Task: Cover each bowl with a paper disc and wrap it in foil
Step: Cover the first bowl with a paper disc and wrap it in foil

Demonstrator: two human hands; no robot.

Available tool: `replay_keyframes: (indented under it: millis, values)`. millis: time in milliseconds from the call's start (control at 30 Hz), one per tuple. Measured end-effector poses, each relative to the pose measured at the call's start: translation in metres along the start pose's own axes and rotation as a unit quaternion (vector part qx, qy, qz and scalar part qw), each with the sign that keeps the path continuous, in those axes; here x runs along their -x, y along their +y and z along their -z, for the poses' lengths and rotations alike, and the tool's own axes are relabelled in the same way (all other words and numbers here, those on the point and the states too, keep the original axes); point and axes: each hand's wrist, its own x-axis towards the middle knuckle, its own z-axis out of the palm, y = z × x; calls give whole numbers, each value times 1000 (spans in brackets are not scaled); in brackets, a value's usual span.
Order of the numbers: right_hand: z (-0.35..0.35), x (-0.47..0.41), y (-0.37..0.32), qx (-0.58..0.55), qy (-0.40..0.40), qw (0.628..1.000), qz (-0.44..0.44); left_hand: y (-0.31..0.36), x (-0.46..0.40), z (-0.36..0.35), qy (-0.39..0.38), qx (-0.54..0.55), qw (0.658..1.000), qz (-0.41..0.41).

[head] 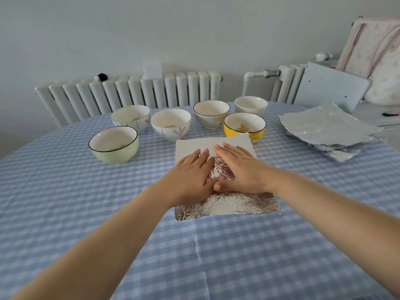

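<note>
Two bare forearms, no sleeves, left hand [190, 178], right hand [240, 167]

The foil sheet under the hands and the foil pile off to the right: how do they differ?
The foil sheet is a single layer lying in front of the person; the foil pile is several sheets stacked near the table's right edge. The sheet is pressed flat by the left hand and right hand; nothing touches the pile. Both are silver, crinkled and roughly square.
</note>
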Motion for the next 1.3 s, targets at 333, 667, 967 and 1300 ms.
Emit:
replay_keyframes:
  millis: [333,667,967,1300]
  values:
    - [-1,-4,4,45,-41,998,5,-3,0,-3,-11,-22,1000,-13]
    - [1,-6,0,86,-67,994,0,-8,-2,-5,-25,-10,1000,-6]
    - [0,2,3,49,-27,998,7,-7,6,-5,-5,-5,1000,-7]
    - [-11,-5,11,22,13,999,25,7,-35,7,32,101,994,-30]
